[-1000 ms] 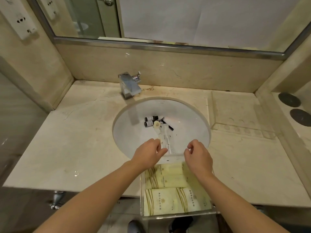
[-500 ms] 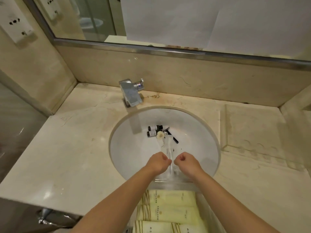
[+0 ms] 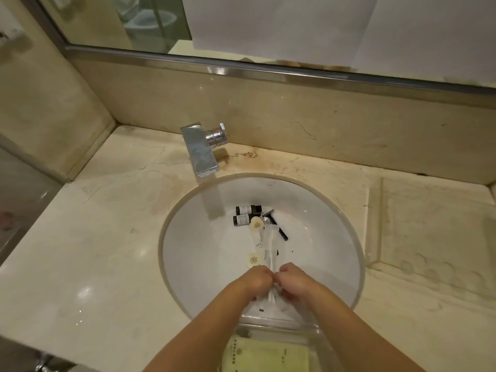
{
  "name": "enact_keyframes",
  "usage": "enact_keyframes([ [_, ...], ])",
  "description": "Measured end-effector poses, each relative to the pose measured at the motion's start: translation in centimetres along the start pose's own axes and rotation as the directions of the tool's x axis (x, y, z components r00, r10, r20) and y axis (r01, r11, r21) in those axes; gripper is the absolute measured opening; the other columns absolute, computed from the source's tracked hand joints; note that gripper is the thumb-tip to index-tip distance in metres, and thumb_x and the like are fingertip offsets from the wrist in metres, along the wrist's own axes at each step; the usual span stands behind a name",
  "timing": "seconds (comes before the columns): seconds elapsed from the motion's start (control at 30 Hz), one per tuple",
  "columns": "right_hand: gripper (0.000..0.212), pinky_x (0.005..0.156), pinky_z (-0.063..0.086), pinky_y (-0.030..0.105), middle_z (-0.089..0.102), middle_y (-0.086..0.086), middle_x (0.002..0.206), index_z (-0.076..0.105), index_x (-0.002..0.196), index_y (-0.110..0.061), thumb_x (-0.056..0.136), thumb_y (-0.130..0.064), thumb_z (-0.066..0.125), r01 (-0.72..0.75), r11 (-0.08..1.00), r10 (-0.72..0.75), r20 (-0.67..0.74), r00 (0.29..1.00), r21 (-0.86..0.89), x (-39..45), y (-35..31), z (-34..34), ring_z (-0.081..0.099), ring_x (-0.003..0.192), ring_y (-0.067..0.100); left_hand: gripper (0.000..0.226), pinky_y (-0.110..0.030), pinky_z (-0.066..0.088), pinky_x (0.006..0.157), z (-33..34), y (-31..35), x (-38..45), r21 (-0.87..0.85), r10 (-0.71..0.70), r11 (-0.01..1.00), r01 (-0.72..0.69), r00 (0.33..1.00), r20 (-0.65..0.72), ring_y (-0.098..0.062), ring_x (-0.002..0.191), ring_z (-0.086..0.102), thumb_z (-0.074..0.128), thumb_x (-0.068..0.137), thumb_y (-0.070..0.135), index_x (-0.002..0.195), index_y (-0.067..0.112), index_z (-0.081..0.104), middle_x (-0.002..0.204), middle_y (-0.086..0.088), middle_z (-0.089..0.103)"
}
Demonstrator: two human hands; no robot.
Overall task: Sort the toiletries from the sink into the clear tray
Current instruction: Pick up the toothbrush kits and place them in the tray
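In the white sink [image 3: 204, 267] lie two small dark bottles [image 3: 246, 210], a round cream disc [image 3: 256, 225], a second cream disc [image 3: 253, 259], a black razor-like item [image 3: 281, 232] and long clear-wrapped packets [image 3: 269, 248]. My left hand [image 3: 252, 283] and my right hand [image 3: 295, 283] meet at the near end of one clear-wrapped packet, with the fingers of both curled and pinching it. The clear tray [image 3: 323, 335] sits at the sink's near edge, under my forearms. It holds pale yellow packets [image 3: 268, 355].
A chrome faucet [image 3: 200, 153] stands behind the basin. The beige marble counter [image 3: 94, 251] spreads left and right. A second clear tray [image 3: 429, 237] lies on the counter at right. A mirror and a backsplash close the back.
My hands have come together from either side of the packets and closed on the near end of one. The view has moved forward over the sink.
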State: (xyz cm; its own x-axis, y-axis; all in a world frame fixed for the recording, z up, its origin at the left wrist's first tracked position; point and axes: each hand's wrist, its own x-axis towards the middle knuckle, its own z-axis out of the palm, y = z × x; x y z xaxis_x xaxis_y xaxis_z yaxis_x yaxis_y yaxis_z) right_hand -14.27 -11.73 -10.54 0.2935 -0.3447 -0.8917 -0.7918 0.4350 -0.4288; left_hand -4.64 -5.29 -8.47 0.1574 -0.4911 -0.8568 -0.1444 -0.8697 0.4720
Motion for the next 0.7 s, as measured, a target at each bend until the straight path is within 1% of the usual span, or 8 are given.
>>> enact_keyframes([
  [0.07,0.008,0.046,0.028,0.027,0.047,0.005,0.059,0.054,0.086,-0.006,0.082,-0.012,0.050,-0.022,1.000,0.022,-0.006,1.000,-0.011,0.5,-0.4,0.0,0.035,0.046,0.014,0.028,-0.031,0.039,0.073,0.3,-0.1,0.2,-0.052,-0.007,0.999,0.007,1.000,0.008,-0.017,0.073,0.046,0.040,0.090,0.005,0.108,0.014,0.059,0.101,-0.010,0.053],
  [0.17,0.017,0.045,0.031,0.026,0.049,0.006,0.057,0.061,0.083,-0.004,0.089,-0.015,0.048,-0.056,0.998,0.055,-0.048,0.997,-0.024,1.1,-0.2,0.3,0.037,0.045,0.015,0.020,-0.028,0.038,0.066,0.5,-0.1,0.5,-0.068,-0.008,0.998,0.009,1.000,0.016,-0.017,0.073,0.046,0.044,0.088,0.006,0.101,0.016,0.057,0.098,-0.010,0.057],
  [0.27,0.020,0.046,0.045,0.027,0.063,0.014,0.071,0.063,0.087,-0.001,0.091,-0.007,0.045,-0.090,0.995,0.092,-0.030,0.995,0.044,1.1,-0.3,0.6,0.058,0.053,0.022,0.019,-0.027,0.038,0.060,0.4,-0.4,0.7,-0.082,0.010,0.997,-0.010,1.000,-0.005,-0.017,0.066,0.045,0.049,0.088,0.005,0.080,0.021,0.057,0.087,-0.008,0.058],
  [0.37,0.019,0.078,0.061,0.045,0.068,0.023,0.085,0.066,0.092,0.005,0.088,-0.004,0.049,-0.089,0.986,0.087,0.017,0.996,0.141,0.9,-0.7,0.9,0.072,0.083,0.037,0.026,-0.023,0.039,0.052,0.1,-0.9,0.8,-0.107,0.013,0.994,-0.026,0.993,-0.120,-0.015,0.063,0.049,0.052,0.085,0.000,0.074,0.024,0.051,0.076,0.000,0.055],
  [0.43,0.018,0.087,0.057,0.052,0.065,0.020,0.077,0.066,0.087,0.003,0.087,-0.013,0.060,-0.039,0.983,0.030,0.051,0.998,0.181,0.2,-1.2,0.9,0.067,0.076,0.036,0.025,-0.023,0.035,0.047,-0.2,-0.9,0.4,-0.139,0.011,0.990,-0.038,0.983,-0.185,-0.016,0.060,0.048,0.048,0.083,-0.003,0.077,0.021,0.048,0.073,-0.001,0.053],
  [0.5,0.012,0.076,0.058,0.043,0.058,0.016,0.071,0.063,0.084,-0.001,0.086,-0.012,0.059,0.004,0.968,-0.018,0.055,0.998,0.249,-0.6,-1.7,0.7,0.056,0.063,0.028,0.025,-0.023,0.034,0.049,-0.7,-0.8,0.1,-0.180,0.035,0.981,-0.074,0.976,-0.213,-0.018,0.065,0.047,0.046,0.081,-0.004,0.076,0.021,0.045,0.074,-0.001,0.050],
  [0.57,0.009,0.057,0.048,0.033,0.054,0.016,0.073,0.059,0.085,-0.003,0.088,-0.006,0.050,0.040,0.944,-0.050,0.021,0.999,0.329,-1.4,-2.0,0.4,0.048,0.056,0.022,0.027,-0.024,0.034,0.053,-1.3,-0.6,-0.4,-0.223,0.046,0.970,-0.098,0.973,-0.228,-0.020,0.075,0.046,0.046,0.080,-0.005,0.076,0.022,0.043,0.078,0.000,0.047],
  [0.7,0.022,0.052,0.040,0.029,0.058,0.013,0.064,0.053,0.068,-0.009,0.090,-0.002,0.053,0.160,0.935,-0.136,-0.097,0.986,0.316,-2.8,-2.5,0.4,0.045,0.049,0.019,0.026,-0.025,0.038,0.054,-1.8,-0.3,-1.4,-0.282,0.068,0.947,-0.152,0.956,-0.286,-0.017,0.072,0.045,0.048,0.080,-0.004,0.081,0.020,0.038,0.082,-0.002,0.046],
])
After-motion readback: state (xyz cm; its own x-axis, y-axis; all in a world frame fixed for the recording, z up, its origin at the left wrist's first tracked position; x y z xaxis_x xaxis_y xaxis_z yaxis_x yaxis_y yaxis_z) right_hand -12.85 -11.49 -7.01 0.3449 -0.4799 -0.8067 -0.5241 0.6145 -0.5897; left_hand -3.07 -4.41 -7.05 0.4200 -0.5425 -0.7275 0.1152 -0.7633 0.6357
